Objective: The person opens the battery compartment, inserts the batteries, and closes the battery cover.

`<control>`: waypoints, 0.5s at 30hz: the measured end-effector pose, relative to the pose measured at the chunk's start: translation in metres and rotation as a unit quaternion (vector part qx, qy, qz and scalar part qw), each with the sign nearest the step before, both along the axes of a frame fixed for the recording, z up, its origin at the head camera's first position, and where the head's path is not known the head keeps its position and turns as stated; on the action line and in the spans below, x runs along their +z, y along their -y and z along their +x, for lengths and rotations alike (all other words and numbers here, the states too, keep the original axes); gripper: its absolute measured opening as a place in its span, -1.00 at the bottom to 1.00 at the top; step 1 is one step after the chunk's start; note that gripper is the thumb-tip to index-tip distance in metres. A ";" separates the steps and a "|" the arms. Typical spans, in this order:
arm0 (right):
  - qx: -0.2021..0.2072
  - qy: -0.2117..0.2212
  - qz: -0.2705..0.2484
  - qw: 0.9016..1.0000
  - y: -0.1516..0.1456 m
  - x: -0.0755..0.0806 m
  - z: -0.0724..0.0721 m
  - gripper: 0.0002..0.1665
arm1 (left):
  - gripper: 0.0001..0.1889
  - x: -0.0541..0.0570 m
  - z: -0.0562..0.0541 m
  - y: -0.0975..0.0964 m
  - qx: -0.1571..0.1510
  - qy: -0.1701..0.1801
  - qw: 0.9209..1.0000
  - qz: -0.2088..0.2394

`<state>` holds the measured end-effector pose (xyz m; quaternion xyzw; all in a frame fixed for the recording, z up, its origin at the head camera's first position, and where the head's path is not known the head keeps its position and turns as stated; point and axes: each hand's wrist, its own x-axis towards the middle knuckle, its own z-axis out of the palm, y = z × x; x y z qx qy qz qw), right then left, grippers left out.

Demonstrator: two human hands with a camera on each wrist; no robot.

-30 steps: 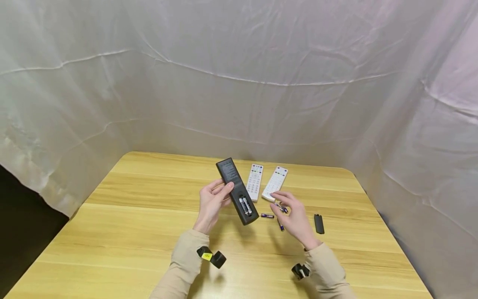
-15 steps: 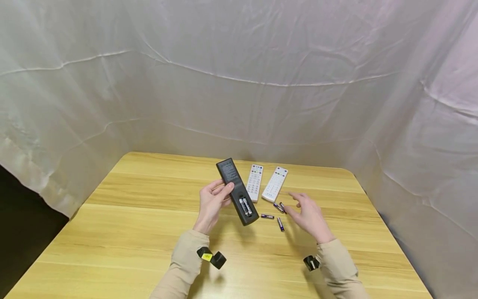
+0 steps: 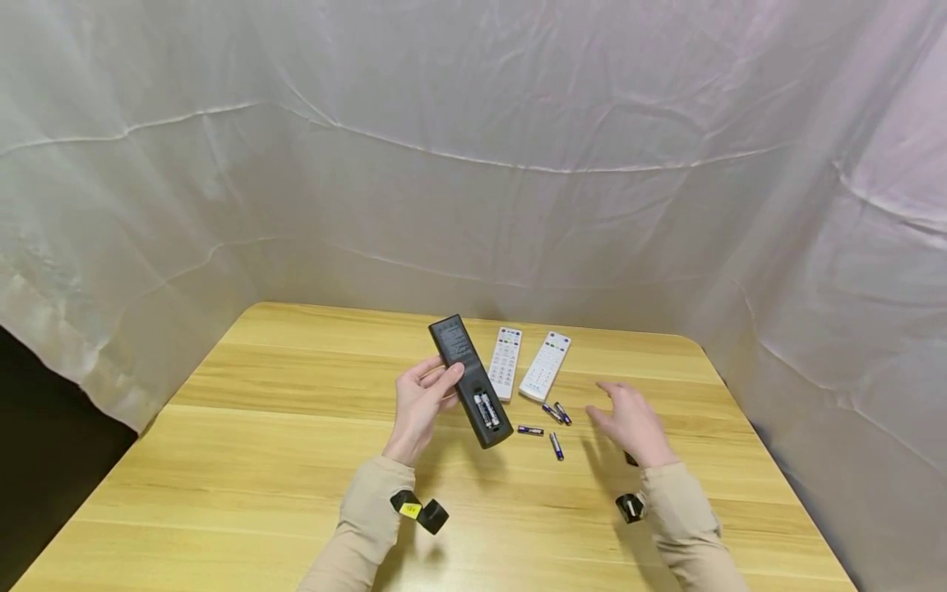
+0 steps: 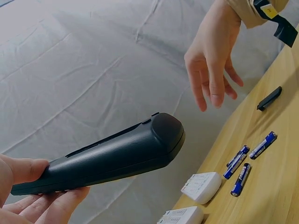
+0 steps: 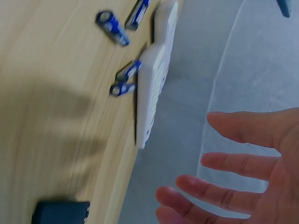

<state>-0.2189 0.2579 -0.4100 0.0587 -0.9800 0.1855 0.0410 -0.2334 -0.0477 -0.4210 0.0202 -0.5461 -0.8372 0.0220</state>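
The left hand [image 3: 416, 411] holds the black remote [image 3: 473, 380] above the table [image 3: 296, 477], its thumb on the back and the other fingers below. The remote is tilted, and two batteries [image 3: 486, 409] lie in its uncovered bay. This hold has not changed during the last second. The right hand [image 3: 630, 419], however, has moved away from the four loose batteries [image 3: 530, 430]; its fingers are spread and pinch nothing. It is now above the table near the cover [image 4: 269, 98], not touching it. For the work, I judge this means the bay is filled but not closed.
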 end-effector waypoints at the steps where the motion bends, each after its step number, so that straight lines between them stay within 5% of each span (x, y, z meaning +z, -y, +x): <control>1: -0.003 0.006 0.001 1.000 -0.002 0.000 -0.001 -0.34 | -0.58 0.000 0.000 0.000 0.000 0.000 1.000 -0.001; 15: -0.058 0.067 0.042 0.995 -0.037 -0.010 -0.019 -0.38 | -0.58 0.000 0.000 -0.001 0.010 0.003 1.000 -0.011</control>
